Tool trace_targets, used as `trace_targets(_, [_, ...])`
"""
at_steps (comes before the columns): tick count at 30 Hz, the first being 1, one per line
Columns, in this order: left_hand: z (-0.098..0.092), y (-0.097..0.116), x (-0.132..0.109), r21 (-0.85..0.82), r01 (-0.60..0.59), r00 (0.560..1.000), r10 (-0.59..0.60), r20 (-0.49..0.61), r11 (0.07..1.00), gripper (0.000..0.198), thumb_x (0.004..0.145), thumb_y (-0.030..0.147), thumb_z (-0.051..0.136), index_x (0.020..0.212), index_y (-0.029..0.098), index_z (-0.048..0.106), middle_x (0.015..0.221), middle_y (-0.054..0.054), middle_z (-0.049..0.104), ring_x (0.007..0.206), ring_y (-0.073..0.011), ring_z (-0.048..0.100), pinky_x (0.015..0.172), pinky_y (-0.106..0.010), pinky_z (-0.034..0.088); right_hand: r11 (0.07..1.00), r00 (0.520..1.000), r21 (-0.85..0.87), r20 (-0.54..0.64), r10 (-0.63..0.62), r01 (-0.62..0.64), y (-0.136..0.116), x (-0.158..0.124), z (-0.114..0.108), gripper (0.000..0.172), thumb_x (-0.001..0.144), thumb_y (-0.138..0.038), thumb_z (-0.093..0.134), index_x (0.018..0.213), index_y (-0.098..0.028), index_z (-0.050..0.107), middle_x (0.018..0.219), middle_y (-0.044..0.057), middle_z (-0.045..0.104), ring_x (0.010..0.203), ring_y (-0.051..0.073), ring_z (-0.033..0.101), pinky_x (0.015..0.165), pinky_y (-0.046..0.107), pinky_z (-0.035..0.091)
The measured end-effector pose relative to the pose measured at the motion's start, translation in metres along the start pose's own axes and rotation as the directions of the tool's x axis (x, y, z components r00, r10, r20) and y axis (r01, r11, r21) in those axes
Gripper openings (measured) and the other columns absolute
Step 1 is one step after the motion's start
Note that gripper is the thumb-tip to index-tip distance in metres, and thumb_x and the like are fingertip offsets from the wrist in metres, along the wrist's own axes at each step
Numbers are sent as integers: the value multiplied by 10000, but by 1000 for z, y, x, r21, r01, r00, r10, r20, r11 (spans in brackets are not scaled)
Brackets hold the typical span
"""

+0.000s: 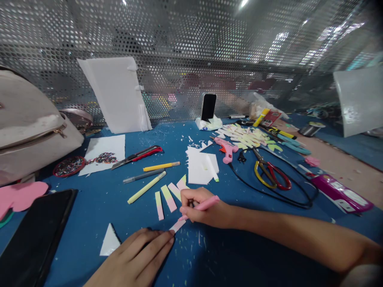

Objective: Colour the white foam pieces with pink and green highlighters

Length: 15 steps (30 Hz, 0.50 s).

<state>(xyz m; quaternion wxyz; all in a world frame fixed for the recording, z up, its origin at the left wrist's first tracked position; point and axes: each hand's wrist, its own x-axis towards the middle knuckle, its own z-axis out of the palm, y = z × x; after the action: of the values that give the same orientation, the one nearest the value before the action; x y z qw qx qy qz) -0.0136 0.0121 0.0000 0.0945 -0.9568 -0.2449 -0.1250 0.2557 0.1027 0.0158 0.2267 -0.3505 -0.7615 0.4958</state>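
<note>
My right hand (199, 205) grips a pink marker (208, 202), its tip down on a small paper strip (178, 226) tinted pink. My left hand (140, 255) lies flat on the blue table, fingers stretched out, fingertips pressing the strip's near end. Just beyond, several strips coloured yellow-green and pink lie side by side, one of them a pink and yellow strip (168, 198). Left of these rest a pale yellow-green marker (146, 187), a grey marker (143, 175) and an orange marker (161, 166). A white paper triangle (110, 241) sits beside my left hand.
A black phone (38, 235) and a pale backpack (32, 127) occupy the left. Behind are a box cutter (137, 156) and white paper pieces (200, 167). At right lie a pink glue gun (227, 150), its cord, scissors (266, 171), a strip pile (245, 135) and a purple case (341, 192).
</note>
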Motion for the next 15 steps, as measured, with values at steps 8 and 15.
trace_targets(8, [1,1,-1,-18,12,1000,-12,11,1000,440,1098,152,354,1497,175,538,1488,-8,591,1210,-224,618,1046,-317,524,1000,1000,-12,-17,21,-21,2,0,1,263,889,-258,639,683,-180,495,646,-36,574,585,93,494,569,206,372])
trace_targets(15, [1,0,-3,40,-5,1000,4,22,999,464,1101,139,307,1508,191,524,1521,14,558,1214,-229,622,1011,-329,551,999,1000,21,0,24,-24,-1,0,0,260,897,-260,610,685,-183,482,631,-36,567,572,91,504,558,209,375])
